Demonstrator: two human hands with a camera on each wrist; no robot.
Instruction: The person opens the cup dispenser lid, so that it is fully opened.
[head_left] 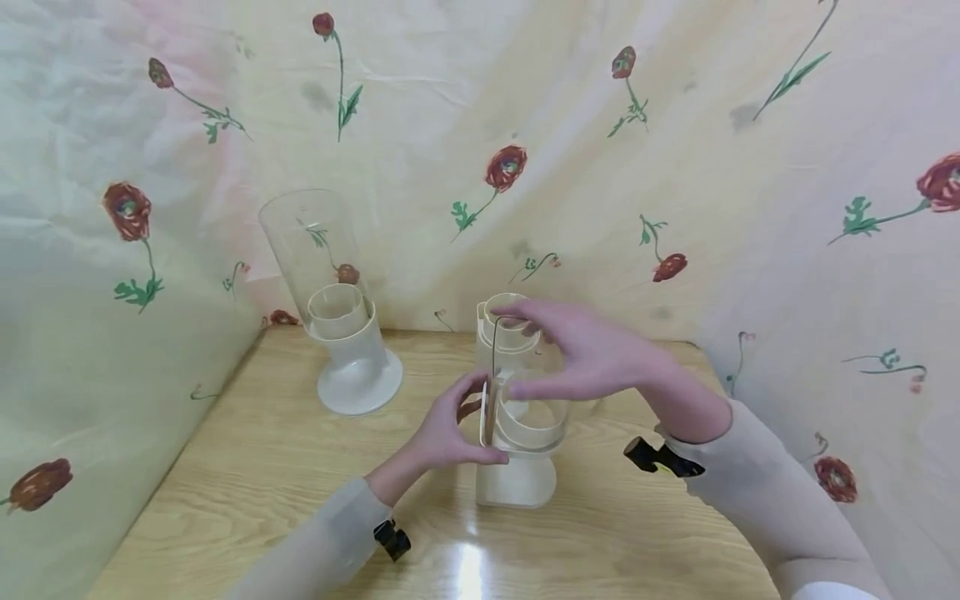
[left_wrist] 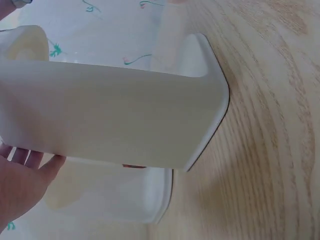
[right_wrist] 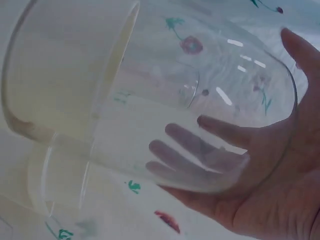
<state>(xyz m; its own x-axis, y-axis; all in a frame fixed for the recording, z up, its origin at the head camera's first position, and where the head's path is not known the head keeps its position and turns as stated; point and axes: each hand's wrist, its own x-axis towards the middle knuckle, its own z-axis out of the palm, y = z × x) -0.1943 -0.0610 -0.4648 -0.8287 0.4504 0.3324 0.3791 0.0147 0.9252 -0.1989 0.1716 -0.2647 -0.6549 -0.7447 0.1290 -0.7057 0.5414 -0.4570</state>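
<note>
Mid-table stands a white plastic stand (head_left: 517, 479) with a round cup on top, its flat side panel (left_wrist: 110, 115) filling the left wrist view. My left hand (head_left: 450, 429) grips the upper left of this stand, thumb at the front and fingers behind. A clear cylinder (right_wrist: 215, 95) rises from the cup. Around its free end my right hand (head_left: 581, 346) holds it, fingers on the far side and thumb nearer me; several fingers (right_wrist: 185, 150) show through the clear wall. Just behind is a second white stand (head_left: 510, 333), partly hidden by the right hand.
At the back left, another white stand (head_left: 360, 379) carries a tall clear cylinder (head_left: 307, 242), which leans left in the head view. A flowered cloth (head_left: 420, 108) hangs behind and beside the wooden table (head_left: 285, 483).
</note>
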